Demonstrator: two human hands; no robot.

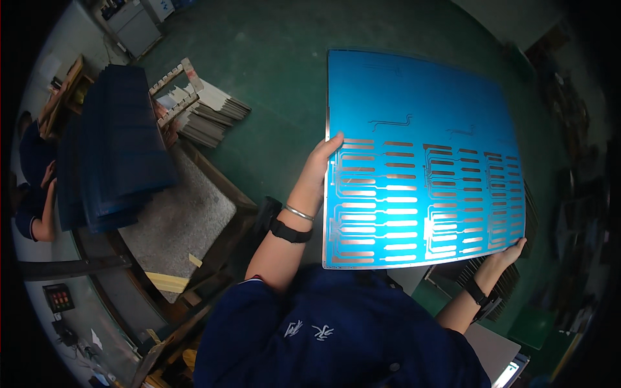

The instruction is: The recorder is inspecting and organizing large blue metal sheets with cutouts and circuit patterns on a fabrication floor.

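A large blue printed screen-like sheet [446, 97], covered in rows of pale metallic bars and thin traces, is held up in front of me. Light glares off its lower middle. My left hand [325, 155] grips the left edge, its thumb lying on the front face and the other fingers hidden behind. At the lower right corner my right hand [509, 253] grasps the sheet, with most of its fingers out of sight. The sheet tilts slightly, its left edge nearly upright.
To the left, a stack of dark blue sheets [123, 142] leans beside a slotted wooden rack [178, 90] of grey panels. A grey-topped table [181, 220] stands below it. Another person [35, 155] works at the far left. Slatted racking [498, 284] lies near my right forearm, above green floor [272, 84].
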